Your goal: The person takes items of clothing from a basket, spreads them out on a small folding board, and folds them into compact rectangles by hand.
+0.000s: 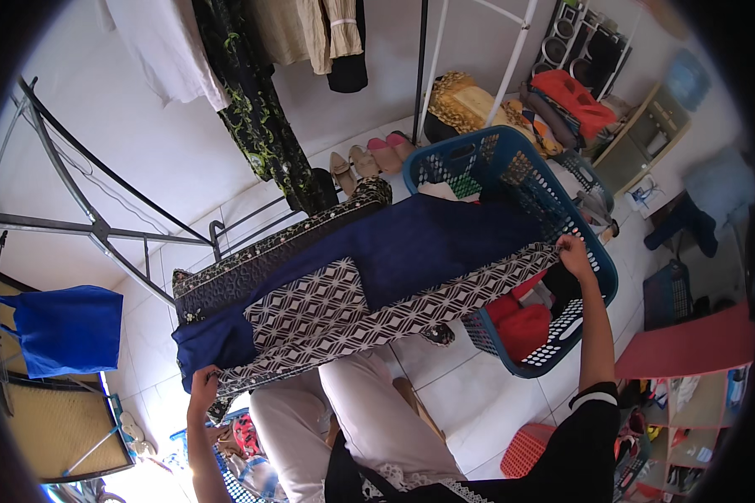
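Note:
A long navy blue garment [402, 239] with a geometric-patterned border [415, 314] is stretched across in front of me, over a dark floral quilted cloth [226, 276]. My left hand [204, 385] pinches the near left corner of the garment. At the other end of the patterned border, my right hand [574, 253] grips its edge above the rim of a blue plastic laundry basket [604, 276]. A square patterned section [308, 302] lies flat on the navy fabric. The garment's right part drapes into the basket, where red cloth [525, 330] shows beneath it.
Metal rack bars [100, 229] stand at left, near a hanging blue bag [69, 330]. Several shoes [365, 162] line the wall. Another laundry basket [239, 468] holds clothes by my legs. A red basket [525, 449] and pink shelf [686, 342] are at right.

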`<state>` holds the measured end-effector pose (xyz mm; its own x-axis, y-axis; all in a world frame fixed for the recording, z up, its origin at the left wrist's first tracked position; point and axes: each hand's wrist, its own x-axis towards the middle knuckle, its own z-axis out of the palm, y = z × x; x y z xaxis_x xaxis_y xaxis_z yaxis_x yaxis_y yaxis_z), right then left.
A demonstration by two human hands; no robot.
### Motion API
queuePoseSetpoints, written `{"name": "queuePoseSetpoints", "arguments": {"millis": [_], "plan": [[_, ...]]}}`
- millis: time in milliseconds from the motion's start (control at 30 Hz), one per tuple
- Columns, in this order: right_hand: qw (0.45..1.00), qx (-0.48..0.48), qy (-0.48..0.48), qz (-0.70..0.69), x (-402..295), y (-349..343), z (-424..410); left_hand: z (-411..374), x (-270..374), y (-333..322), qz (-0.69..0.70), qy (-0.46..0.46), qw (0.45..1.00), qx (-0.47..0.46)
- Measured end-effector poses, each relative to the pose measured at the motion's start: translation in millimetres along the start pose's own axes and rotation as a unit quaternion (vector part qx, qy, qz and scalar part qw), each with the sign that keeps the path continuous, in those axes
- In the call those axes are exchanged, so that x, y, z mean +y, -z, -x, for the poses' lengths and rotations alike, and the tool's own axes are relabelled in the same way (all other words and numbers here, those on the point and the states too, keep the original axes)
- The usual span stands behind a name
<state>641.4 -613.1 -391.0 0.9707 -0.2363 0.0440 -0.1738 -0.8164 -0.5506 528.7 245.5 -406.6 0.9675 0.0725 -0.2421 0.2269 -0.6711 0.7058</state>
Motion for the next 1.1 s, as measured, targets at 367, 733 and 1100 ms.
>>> {"name": "queuePoseSetpoints", "arguments": {"millis": [367,733,1100], "plan": [[0.985,-0.120,-0.107,0.062,7,16,-69,-24,-5,6,0.105,0.039,0.994,0.009],[0.872,-0.446,-0.156,0.129,-88,42,-51,-26,-79,17,0.070,0.031,0.992,0.097],[0.872,0.013,-0.080,0.482,-17,80,-33,-30,-52,13,-0.020,0.033,0.996,0.076]]}}
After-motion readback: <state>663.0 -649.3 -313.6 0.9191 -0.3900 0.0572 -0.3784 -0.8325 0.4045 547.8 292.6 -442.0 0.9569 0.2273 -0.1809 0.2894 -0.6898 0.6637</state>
